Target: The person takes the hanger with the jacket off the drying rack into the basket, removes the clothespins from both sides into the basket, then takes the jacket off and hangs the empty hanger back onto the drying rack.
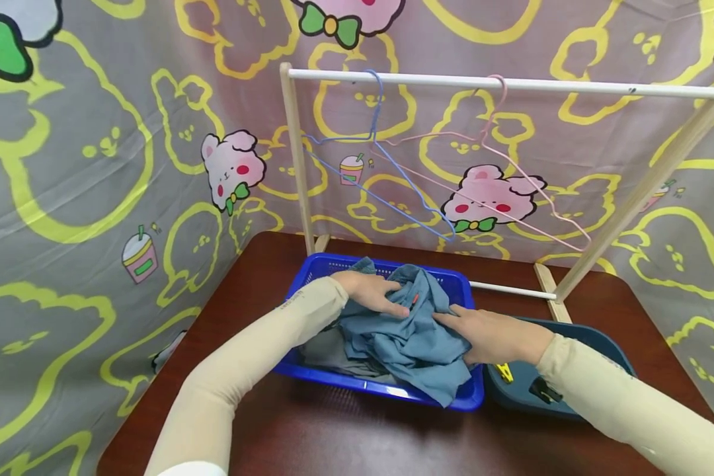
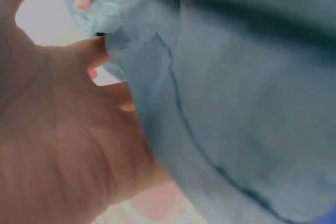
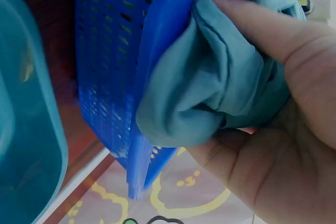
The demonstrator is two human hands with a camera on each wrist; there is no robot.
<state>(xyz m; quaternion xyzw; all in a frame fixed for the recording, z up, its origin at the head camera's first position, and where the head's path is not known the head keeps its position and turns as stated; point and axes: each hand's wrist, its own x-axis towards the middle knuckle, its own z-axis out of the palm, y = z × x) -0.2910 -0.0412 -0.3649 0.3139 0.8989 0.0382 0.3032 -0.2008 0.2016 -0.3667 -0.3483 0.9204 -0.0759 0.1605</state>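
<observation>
A crumpled blue garment (image 1: pixel 401 340) with an orange-red zip pull (image 1: pixel 415 299) lies heaped in a blue plastic basket (image 1: pixel 387 390). My left hand (image 1: pixel 371 293) rests on its upper left part; in the left wrist view the palm (image 2: pixel 68 135) shows, the thumb stands apart from the cloth, and some fingers pass behind the garment (image 2: pixel 226 108). At the basket's right side my right hand (image 1: pixel 490 334) grips the garment. The right wrist view shows a fold of cloth (image 3: pixel 210 82) between thumb and fingers. A grey cloth (image 1: pixel 333 354) lies under the garment.
Right of the basket sits a dark teal tub (image 1: pixel 595 337) holding a yellow clip (image 1: pixel 504 372) and a black clip (image 1: pixel 545 390), partly under my right forearm. Behind stands a rack with a white rail (image 1: pixel 440 80), a blue hanger (image 1: pixel 393 158) and a pink hanger (image 1: pixel 529 175).
</observation>
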